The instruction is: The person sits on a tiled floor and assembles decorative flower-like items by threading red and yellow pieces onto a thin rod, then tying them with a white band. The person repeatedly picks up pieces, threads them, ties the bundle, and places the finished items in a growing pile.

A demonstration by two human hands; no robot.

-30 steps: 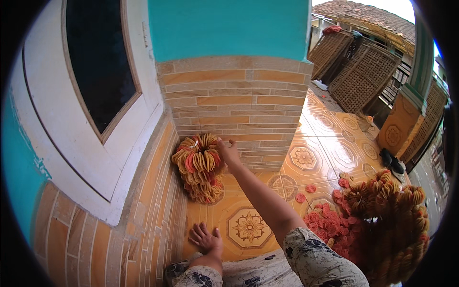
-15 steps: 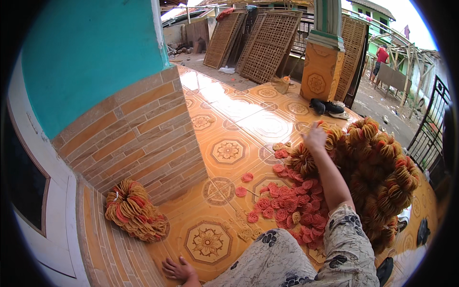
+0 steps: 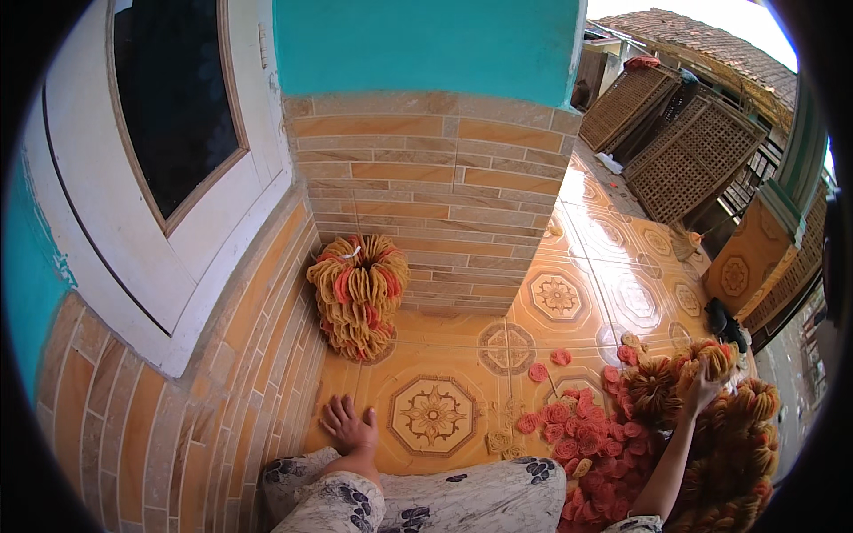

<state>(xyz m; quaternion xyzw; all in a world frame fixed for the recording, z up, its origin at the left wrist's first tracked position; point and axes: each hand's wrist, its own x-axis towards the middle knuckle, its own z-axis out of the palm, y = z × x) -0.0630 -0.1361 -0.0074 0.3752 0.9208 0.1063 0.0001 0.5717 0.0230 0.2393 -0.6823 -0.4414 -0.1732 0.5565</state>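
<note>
My left hand [image 3: 349, 425] lies flat on the tiled floor, fingers spread, with nothing in it. At the right, my right hand [image 3: 702, 388] grips the end of a bundle of round crackers [image 3: 711, 355], yellow-brown with some red; its fingers are partly hidden. More strung cracker bundles [image 3: 733, 444] are piled around and beneath that forearm. Loose pink-red round crackers [image 3: 582, 426] lie in a heap left of the pile, with a few pale ones among them. Another bundle of crackers [image 3: 360, 298], tied with a white strip, leans in the wall corner beyond my left hand.
A brick-patterned wall [image 3: 418, 204] rises ahead, with a white door [image 3: 231, 222] at the left. Dark shoes [image 3: 727, 327] lie beside a tiled pillar [image 3: 742, 266] at the right. Woven racks [image 3: 697, 160] lean farther back. A patterned garment [image 3: 462, 493] covers my legs.
My view has swung left, showing more of the wall and door. My right hand has its fingers round a cracker bundle's end. My left hand stays on the floor.
</note>
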